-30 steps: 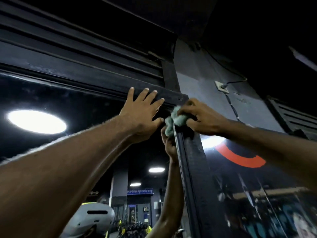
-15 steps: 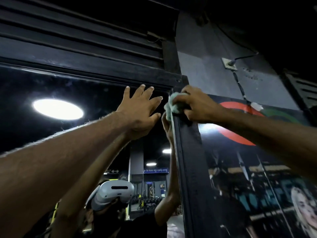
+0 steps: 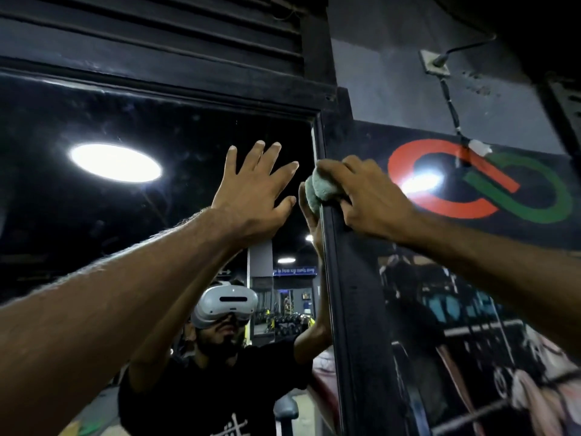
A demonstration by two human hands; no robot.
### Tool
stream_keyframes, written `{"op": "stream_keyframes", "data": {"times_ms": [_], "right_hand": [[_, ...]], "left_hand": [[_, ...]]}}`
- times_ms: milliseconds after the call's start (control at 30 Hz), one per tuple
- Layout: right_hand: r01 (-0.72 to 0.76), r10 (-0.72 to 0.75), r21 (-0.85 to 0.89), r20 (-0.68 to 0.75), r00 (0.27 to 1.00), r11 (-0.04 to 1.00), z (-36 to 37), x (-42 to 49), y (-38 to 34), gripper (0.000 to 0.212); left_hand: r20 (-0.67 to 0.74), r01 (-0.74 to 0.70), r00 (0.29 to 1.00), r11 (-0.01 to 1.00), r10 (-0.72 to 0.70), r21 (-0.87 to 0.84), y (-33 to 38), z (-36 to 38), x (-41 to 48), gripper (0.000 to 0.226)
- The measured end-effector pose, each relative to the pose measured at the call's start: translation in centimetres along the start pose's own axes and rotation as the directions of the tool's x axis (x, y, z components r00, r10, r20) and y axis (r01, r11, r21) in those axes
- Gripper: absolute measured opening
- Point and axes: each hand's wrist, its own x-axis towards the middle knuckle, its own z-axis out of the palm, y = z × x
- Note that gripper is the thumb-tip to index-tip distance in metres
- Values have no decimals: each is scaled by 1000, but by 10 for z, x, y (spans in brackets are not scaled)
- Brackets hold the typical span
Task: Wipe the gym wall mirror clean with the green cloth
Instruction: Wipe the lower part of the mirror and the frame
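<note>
Green cloth (image 3: 320, 191), bunched into a soft wad, is gripped by the curled fingers (image 3: 333, 166) of the right hand (image 3: 367, 196). The thumb side cannot be made out. The wad is pressed against the right edge of the dark wall mirror (image 3: 94, 221), where the glass meets the black vertical frame post (image 3: 349, 278), a little below the mirror's upper right corner. Part of the right hand rests on the post itself.

Left hand (image 3: 251, 199): fingers (image 3: 257, 158) straight and spread wide, palm flat on the glass just left of the cloth, holding nothing.

Both bare forearms reach up from the near edge of the view.

The glass shows faint smears and reflects a round white ceiling light (image 3: 114, 162) at left, and lower down the person in a white headset (image 3: 229, 305) and black shirt.

Right of the post hangs a dark poster bearing a red and green looped emblem (image 3: 478, 187). A black slatted panel (image 3: 157, 33) runs above the mirror.
</note>
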Motion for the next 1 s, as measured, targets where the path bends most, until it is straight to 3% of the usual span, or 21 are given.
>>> {"op": "stream_keyframes", "data": {"times_ms": [100, 167, 233, 300, 367, 433, 500, 567, 667, 733, 800, 867, 933, 1000], "right_hand": [[97, -94, -73, 52, 994, 993, 12, -60, -23, 60], [215, -212, -10, 126, 969, 977, 8, -98, -32, 53], [242, -250, 64, 160, 955, 968, 4, -102, -21, 50], [153, -161, 106, 74, 984, 983, 4, -80, -5, 52], [-39, 43, 143, -28, 999, 989, 6, -57, 4, 54], [-102, 108, 141, -35, 994, 985, 11, -59, -8, 51], [27, -31, 100, 41, 999, 995, 15, -90, -33, 48], [228, -239, 87, 146, 960, 970, 16, -133, -51, 50], [329, -332, 56, 270, 904, 943, 8, -152, -49, 52], [240, -239, 20, 209, 948, 971, 4, -127, -43, 51], [16, -17, 10, 77, 997, 1000, 1, -99, -40, 50], [-154, 154, 63, 9, 988, 986, 6, -97, -47, 51], [-135, 134, 89, 16, 991, 987, 18, -126, -64, 48], [-19, 13, 84, 65, 998, 996, 28, -169, -83, 46]], "left_hand": [[-17, 6, 1000, 1000, -6, 1, 7, 5, -15, 68], [-39, -5, 999, 1000, 5, -7, 12, 10, -27, 67], [-52, -2, 999, 1000, 2, -8, 17, 14, -37, 66], [-32, 1, 999, 1000, -2, -9, 22, 15, -44, 67], [-12, 8, 1000, 1000, -8, -14, 28, 14, -49, 68], [5, 7, 1000, 1000, -6, -9, 33, 13, -53, 69], [21, -2, 1000, 1000, 2, -6, 36, 14, -59, 70], [20, -18, 1000, 1000, 18, 6, 38, 16, -66, 70], [40, -24, 999, 1000, 25, -3, 43, 19, -84, 70], [52, -19, 998, 1000, 19, 0, 46, 21, -91, 70], [47, -14, 999, 1000, 15, -9, 51, 22, -96, 71], [49, -19, 999, 999, 20, -26, 54, 23, -104, 72], [61, -38, 997, 999, 39, -23, 56, 26, -113, 73], [55, -56, 997, 998, 56, -14, 58, 29, -126, 74]]}}
